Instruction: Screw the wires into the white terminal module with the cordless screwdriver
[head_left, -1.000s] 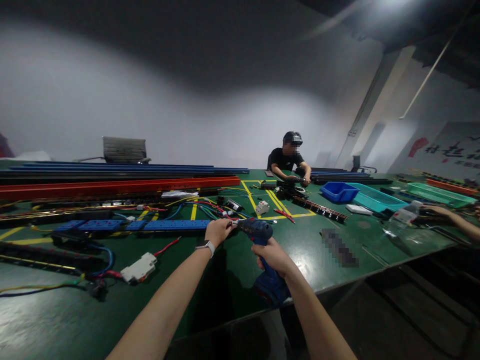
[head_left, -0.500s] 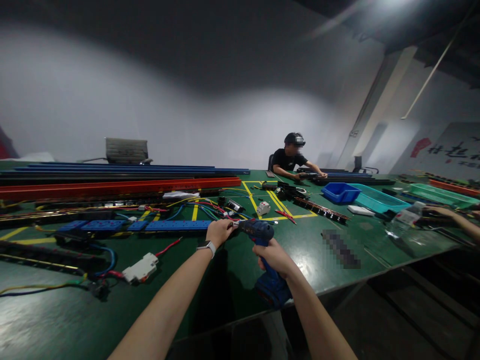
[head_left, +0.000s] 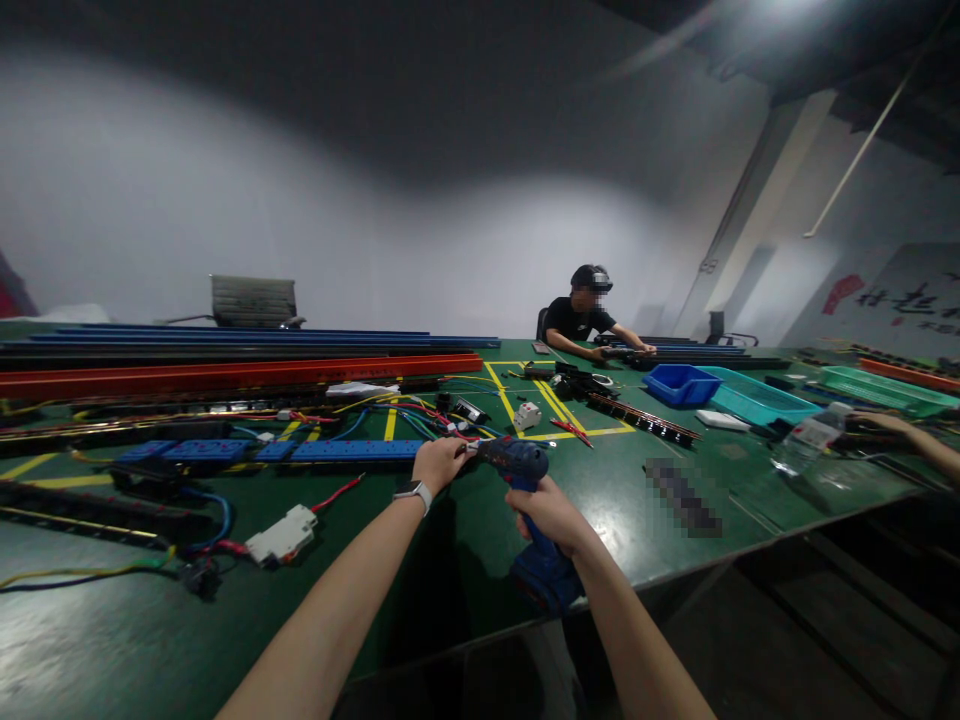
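Observation:
A blue cordless drill (head_left: 546, 572) is gripped by its handle in my right hand (head_left: 553, 512), its nose pointing left. My left hand (head_left: 439, 462), with a watch on the wrist, is closed with fingertips pinched at the drill's tip; what they hold there is too small to make out. Beside that hand ends a long strip of blue socket modules (head_left: 356, 452). Coloured wires run behind it. A white circuit breaker (head_left: 283, 536) with a red wire lies left of my forearm, and another small white breaker (head_left: 527, 416) stands beyond the drill.
Red channel bars (head_left: 247, 376) and blue ones lie across the back left of the green table. To the right are a blue bin (head_left: 681, 385), a turquoise basket (head_left: 761, 398) and a plastic bottle (head_left: 810, 440). A co-worker (head_left: 579, 322) sits opposite; another person's arm reaches in at right.

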